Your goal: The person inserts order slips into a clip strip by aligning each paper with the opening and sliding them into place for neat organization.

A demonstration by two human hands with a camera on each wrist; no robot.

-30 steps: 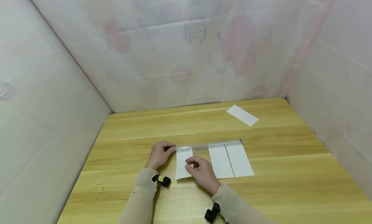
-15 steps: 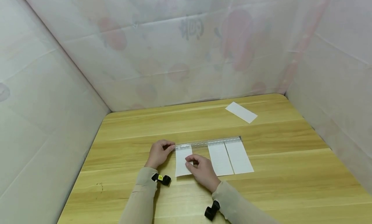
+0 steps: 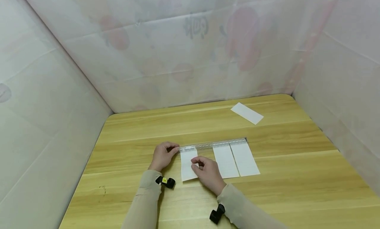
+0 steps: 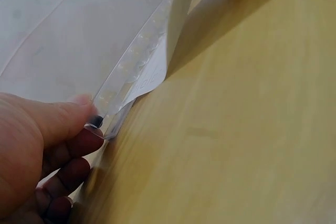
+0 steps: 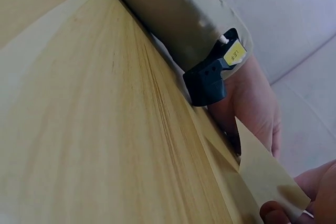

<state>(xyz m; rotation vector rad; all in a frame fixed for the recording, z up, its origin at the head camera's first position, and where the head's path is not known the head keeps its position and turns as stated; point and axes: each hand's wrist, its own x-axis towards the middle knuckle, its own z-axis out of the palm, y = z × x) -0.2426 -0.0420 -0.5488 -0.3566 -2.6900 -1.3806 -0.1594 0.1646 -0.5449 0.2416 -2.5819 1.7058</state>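
Across the table lies a clear plastic strip with a dark piece at each end. My left hand pinches the strip's left end between thumb and fingers. Under it are the top edges of three white paper slips. My right hand pinches the right edge of the leftmost slip; in the left wrist view that slip bends up off the table, its upper end still at the strip. The middle slip and right slip lie flat, a narrow gap between them.
Another white slip lies askew at the back right of the wooden table. Pale patterned sheets wall in the back and both sides. A black wrist camera is on each sleeve.
The lower end of the leftmost slip has shifted slightly right with my right hand. My left hand keeps its place on the strip. The head view has tilted a little.
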